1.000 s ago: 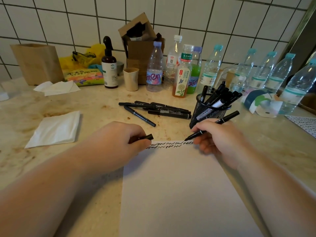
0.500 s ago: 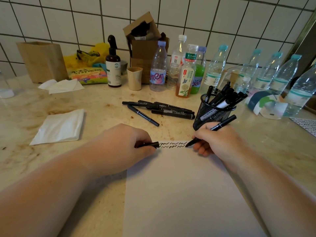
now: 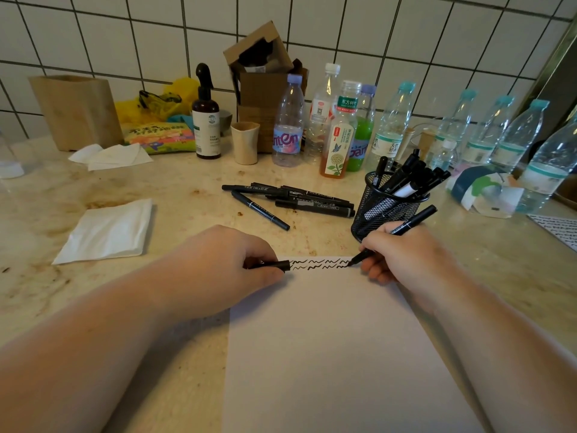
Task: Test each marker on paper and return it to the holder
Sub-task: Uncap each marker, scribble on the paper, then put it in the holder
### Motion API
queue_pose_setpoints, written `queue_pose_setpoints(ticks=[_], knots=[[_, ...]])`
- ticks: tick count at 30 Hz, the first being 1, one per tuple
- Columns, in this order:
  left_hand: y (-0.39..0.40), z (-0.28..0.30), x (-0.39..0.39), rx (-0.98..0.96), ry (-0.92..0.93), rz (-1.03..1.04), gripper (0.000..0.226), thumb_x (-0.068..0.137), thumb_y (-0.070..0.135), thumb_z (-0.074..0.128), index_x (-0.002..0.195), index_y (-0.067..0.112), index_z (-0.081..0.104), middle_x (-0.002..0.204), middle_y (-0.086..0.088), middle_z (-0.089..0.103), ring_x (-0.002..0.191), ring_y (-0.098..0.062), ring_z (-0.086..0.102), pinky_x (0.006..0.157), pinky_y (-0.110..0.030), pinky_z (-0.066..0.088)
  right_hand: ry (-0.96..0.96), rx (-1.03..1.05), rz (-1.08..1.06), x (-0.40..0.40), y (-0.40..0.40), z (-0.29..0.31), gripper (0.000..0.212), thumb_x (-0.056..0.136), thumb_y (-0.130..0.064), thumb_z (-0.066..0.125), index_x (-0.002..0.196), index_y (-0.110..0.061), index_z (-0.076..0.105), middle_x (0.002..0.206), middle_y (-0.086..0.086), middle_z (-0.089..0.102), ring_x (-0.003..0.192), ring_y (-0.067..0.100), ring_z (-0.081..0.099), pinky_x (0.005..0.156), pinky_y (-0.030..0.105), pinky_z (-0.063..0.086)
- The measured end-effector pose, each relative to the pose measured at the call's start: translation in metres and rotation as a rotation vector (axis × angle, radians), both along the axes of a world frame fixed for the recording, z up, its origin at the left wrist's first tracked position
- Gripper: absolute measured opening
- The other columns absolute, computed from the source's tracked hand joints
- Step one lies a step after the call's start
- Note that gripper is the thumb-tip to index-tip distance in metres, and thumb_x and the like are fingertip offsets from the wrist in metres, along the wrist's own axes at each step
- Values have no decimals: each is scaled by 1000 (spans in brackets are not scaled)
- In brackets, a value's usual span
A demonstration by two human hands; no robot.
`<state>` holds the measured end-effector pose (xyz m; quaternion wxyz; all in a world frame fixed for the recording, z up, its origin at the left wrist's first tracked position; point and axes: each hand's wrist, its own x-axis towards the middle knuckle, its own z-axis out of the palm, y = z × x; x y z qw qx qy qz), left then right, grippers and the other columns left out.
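Note:
A white sheet of paper (image 3: 340, 345) lies on the counter in front of me, with two rows of black squiggles (image 3: 321, 264) along its top edge. My right hand (image 3: 402, 254) grips a black marker (image 3: 406, 226), its tip touching the right end of the squiggles. My left hand (image 3: 224, 264) rests on the paper's top left corner and holds a black marker cap (image 3: 278, 265). A black mesh holder (image 3: 384, 207) with several markers stands just behind my right hand. Several more black markers (image 3: 290, 200) lie loose on the counter left of the holder.
Several plastic bottles (image 3: 340, 129) line the tiled back wall, with a brown spray bottle (image 3: 206, 120), a small cup (image 3: 245, 142) and a cardboard box (image 3: 265, 79). A folded tissue (image 3: 109, 232) lies at the left. Another scribbled sheet (image 3: 559, 228) shows at the right edge.
The marker tip has shifted slightly along the top edge and a second row of squiggles now shows. The left hand stays on the paper's corner with the cap.

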<state>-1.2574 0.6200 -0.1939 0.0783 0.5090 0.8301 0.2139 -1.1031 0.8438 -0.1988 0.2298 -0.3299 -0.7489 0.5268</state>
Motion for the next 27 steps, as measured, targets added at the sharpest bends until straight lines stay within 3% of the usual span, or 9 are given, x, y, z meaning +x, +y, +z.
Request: queue_pose_setpoints(ticks=[5,7,9,12,14,18,20,24,27], knots=[[0,1,2,27,-11,4,38,71,79,39,95,58,61,89,37,60,77,8,57,67,-21,51,85,25,-39,3,0,6,19,91,-11,65,73,-10,71,55,7,69,44,14,58,41,23,46],[0,1,2,51,-12,0,30,70,79,39,84,62,60,90,37,58,81,11,54,67,-19,48,148,-18,24,5,-3,10,24,92,-15,68,68,-16,71,52,2,62,43,13,52,41,21,43],[0,1,2,79,-14,-7,29,70,79,39,86,65,59,92,35,58,87,14,51,67,-17,44,218,-102,140,7,-9,14,20,89,-20,74,69,-18,70,53,2,56,45,14,47,42,20,40],[0,0,0,117,-10,-12,35,72,78,43,103,64,51,94,36,59,91,16,50,67,-16,43,302,-225,344,9,-20,19,12,82,-24,73,74,-15,74,59,6,60,51,16,53,46,22,45],[0,0,1,128,-12,-15,32,74,76,46,104,66,48,97,40,57,92,17,50,66,-14,43,337,-309,442,11,-23,21,19,86,-25,66,81,-11,79,67,14,67,59,21,62,52,26,52],[1,0,1,156,-10,-12,33,73,78,45,104,67,49,89,33,65,87,15,54,64,-14,45,343,-381,515,11,-26,22,32,89,-25,55,88,-7,82,77,24,73,62,27,68,58,31,57],[1,1,2,152,-10,-20,31,76,75,47,105,65,50,88,38,62,85,15,55,59,-12,41,336,-355,513,9,-27,22,30,88,-21,54,86,-9,82,78,25,73,63,27,69,58,31,57],[1,3,4,142,-16,-29,16,83,67,54,98,64,56,83,38,62,76,10,58,48,-8,38,317,-342,523,10,-30,23,19,86,-18,61,83,-16,79,85,29,75,68,30,73,61,32,59],[1,5,6,105,-2,-31,6,84,66,53,89,69,54,79,36,62,74,10,57,47,-10,35,276,-326,569,10,-31,22,11,80,-27,76,88,-19,78,93,29,76,74,32,75,64,32,60]])
